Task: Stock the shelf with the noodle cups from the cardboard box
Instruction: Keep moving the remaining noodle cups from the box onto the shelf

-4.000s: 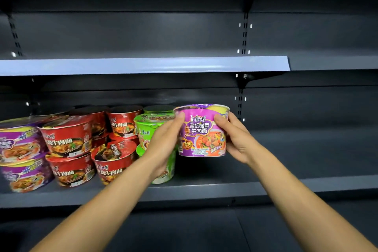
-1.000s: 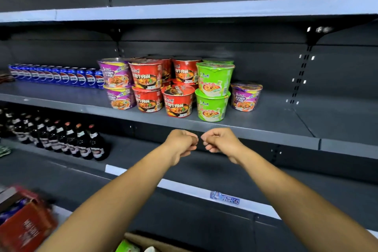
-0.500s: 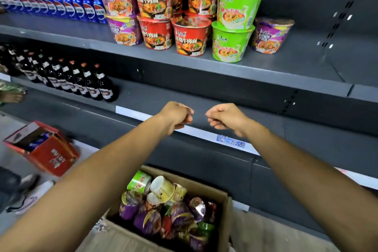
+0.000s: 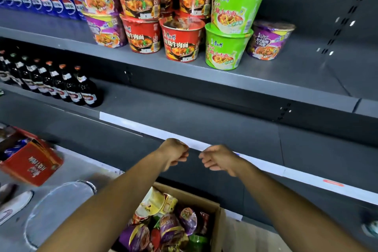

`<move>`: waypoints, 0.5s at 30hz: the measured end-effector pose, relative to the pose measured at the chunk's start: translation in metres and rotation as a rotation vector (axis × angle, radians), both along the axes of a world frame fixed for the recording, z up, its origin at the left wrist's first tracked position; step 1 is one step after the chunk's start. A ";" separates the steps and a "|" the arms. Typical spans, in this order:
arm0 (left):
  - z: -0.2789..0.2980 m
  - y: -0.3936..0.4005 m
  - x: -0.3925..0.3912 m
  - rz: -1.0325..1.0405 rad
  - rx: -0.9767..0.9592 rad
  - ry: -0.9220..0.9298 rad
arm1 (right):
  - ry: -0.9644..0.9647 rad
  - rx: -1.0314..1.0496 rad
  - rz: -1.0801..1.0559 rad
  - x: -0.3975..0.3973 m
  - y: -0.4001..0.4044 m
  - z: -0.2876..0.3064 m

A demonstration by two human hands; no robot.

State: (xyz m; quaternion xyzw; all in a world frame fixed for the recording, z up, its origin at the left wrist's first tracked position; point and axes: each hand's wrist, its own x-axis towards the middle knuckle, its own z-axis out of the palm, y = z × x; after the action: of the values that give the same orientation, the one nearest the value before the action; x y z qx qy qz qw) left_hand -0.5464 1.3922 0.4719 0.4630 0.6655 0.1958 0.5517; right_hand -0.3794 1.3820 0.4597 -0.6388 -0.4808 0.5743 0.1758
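An open cardboard box [image 4: 218, 223] on the floor below me holds several noodle cups [image 4: 167, 229], purple, yellow, red and green. My left hand [image 4: 174, 154] and my right hand [image 4: 217, 159] hover side by side above the box, level with the lower shelf's edge, fingers loosely curled and holding nothing. On the grey shelf [image 4: 255, 86] above stand stacked purple, red and green noodle cups [image 4: 182, 41]. A single purple cup [image 4: 270, 41] sits at the right end of that row.
Blue cola cans [image 4: 41, 0] line the same shelf to the left. Dark bottles [image 4: 61, 84] stand on the shelf below. A red carton [image 4: 30, 161] lies on the floor at left, beside a white shoe [image 4: 12, 204]. Bare shelf extends right of the cups.
Four seconds ago both hands held the purple cup at the shelf; it now stands there. My view has tilted down since, bringing the box closer, and both empty hands have lowered toward it.
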 end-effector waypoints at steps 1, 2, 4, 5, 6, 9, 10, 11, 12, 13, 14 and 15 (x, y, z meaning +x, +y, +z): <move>-0.008 0.002 0.003 -0.007 -0.018 0.006 | -0.003 -0.023 0.011 0.000 0.003 -0.009; -0.017 0.004 0.005 -0.012 -0.036 0.009 | -0.009 -0.046 0.021 0.000 0.006 -0.018; -0.038 0.009 0.008 -0.008 -0.080 0.018 | -0.022 -0.090 0.032 -0.001 0.014 -0.040; -0.049 0.012 0.009 0.003 -0.105 0.030 | -0.022 -0.106 0.034 -0.002 0.018 -0.051; -0.060 0.014 0.009 0.013 -0.127 0.034 | -0.020 -0.123 0.033 -0.004 0.021 -0.063; -0.102 0.020 0.006 0.052 -0.209 0.017 | -0.023 -0.182 0.042 -0.011 0.031 -0.103; -0.116 0.020 0.005 0.062 -0.231 0.009 | -0.027 -0.207 0.049 -0.013 0.033 -0.118; -0.131 0.020 0.002 0.072 -0.249 0.002 | -0.033 -0.233 0.059 -0.015 0.034 -0.134; -0.144 0.019 -0.001 0.080 -0.265 0.013 | -0.035 -0.256 0.070 -0.017 0.035 -0.151; -0.160 0.018 -0.005 0.077 -0.286 0.031 | -0.037 -0.280 0.075 -0.019 0.035 -0.169; -0.177 0.017 -0.011 0.063 -0.312 0.044 | -0.046 -0.298 0.077 -0.021 0.035 -0.187; -0.197 0.014 -0.017 0.055 -0.333 0.060 | -0.059 -0.313 0.080 -0.023 0.033 -0.206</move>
State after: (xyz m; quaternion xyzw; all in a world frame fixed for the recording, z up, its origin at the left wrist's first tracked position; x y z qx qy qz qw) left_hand -0.5631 1.4067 0.2752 0.3525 0.7174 0.0840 0.5950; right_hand -0.4019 1.4152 0.2538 -0.6554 -0.4153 0.6298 0.0369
